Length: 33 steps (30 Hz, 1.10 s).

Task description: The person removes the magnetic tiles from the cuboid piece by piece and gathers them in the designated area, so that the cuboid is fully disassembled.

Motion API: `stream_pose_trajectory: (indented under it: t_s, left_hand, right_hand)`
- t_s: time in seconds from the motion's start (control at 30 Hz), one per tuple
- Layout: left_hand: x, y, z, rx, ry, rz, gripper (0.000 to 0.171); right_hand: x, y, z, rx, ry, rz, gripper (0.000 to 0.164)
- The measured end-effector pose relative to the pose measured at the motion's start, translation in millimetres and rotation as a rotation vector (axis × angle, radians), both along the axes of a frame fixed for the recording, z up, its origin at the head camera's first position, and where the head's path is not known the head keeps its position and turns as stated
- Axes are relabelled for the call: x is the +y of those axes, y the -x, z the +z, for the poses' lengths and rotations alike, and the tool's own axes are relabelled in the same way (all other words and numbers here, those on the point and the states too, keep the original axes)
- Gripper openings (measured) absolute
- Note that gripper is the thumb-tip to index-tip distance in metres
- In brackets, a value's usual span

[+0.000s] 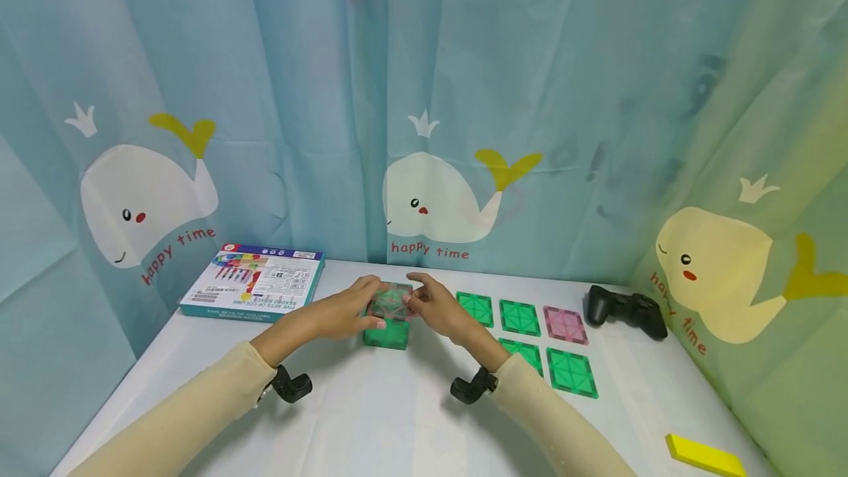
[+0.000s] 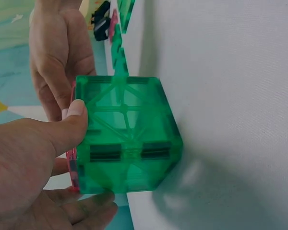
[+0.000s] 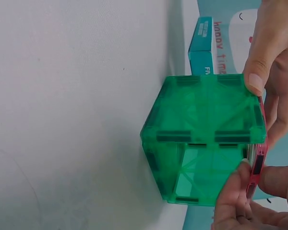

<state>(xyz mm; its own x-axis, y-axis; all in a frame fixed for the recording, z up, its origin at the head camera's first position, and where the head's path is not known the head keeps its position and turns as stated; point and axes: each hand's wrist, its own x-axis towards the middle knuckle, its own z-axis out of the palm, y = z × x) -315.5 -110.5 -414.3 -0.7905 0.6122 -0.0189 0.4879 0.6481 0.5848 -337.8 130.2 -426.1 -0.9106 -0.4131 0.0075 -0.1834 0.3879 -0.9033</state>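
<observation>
A box of green translucent magnetic tiles (image 1: 386, 336) stands on the table, with a pink magnetic tile (image 1: 391, 302) lying across its top. My left hand (image 1: 342, 311) holds the box from the left; its thumb (image 2: 76, 115) presses the near green panel by the top edge, and its other fingers reach round the side. At the right top edge, my right hand (image 1: 439, 309) pinches the pink tile (image 3: 257, 165) between thumb and fingertips. One right fingertip (image 3: 240, 172) sits under that tile's edge. The box's far side is mostly hidden.
Right of the box lie several flat green tiles (image 1: 573, 372) and a pink tile (image 1: 565, 324). A black game controller (image 1: 625, 311) is farther right, with a yellow block (image 1: 705, 455) near the front. A boxed set (image 1: 255, 284) lies back left, before a whale-print curtain (image 1: 318, 94).
</observation>
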Motion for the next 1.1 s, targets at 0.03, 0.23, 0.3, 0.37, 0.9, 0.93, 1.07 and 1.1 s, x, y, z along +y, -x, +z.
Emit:
stream_pose_trajectory:
  t_s: [0.03, 0.23, 0.3, 0.37, 0.9, 0.93, 1.07, 1.1]
  left_hand:
    - [0, 0.2, 0.2, -0.001, 0.0, -0.002, 0.07]
    - [1, -0.8, 2.5, -0.03, 0.005, 0.021, 0.088]
    - [1, -1.2, 3.2, -0.038, 0.005, 0.027, 0.093]
    - [1, -1.2, 3.6, -0.042, -0.003, 0.029, 0.096]
    - [0, -2.9, 3.8, -0.042, -0.028, 0.023, 0.097]
    - [0, -3.3, 4.1, -0.047, -0.014, 0.03, 0.094]
    - [0, -3.1, 3.4, -0.046, 0.038, 0.053, 0.08]
    - [0, -2.8, 3.0, -0.045, 0.043, 0.054, 0.079]
  right_hand:
    - [0, -0.6, 0.2, -0.001, 0.007, -0.003, 0.05]
    - [-2, -3.2, -0.4, 0.016, 0.028, -0.024, 0.044]
    - [-2, -4.3, -0.3, 0.048, 0.029, -0.038, 0.041]
    - [-2, -6.0, 0.7, 0.081, 0.039, -0.049, 0.038]
    - [27, -9.0, 11.7, 0.11, 0.132, -0.076, 0.034]
    - [33, -8.4, 12.7, 0.109, 0.127, -0.089, 0.034]
    - [60, -5.8, 15.7, 0.132, 0.095, -0.134, 0.035]
    - [68, -5.4, 16.5, 0.136, 0.084, -0.146, 0.035]
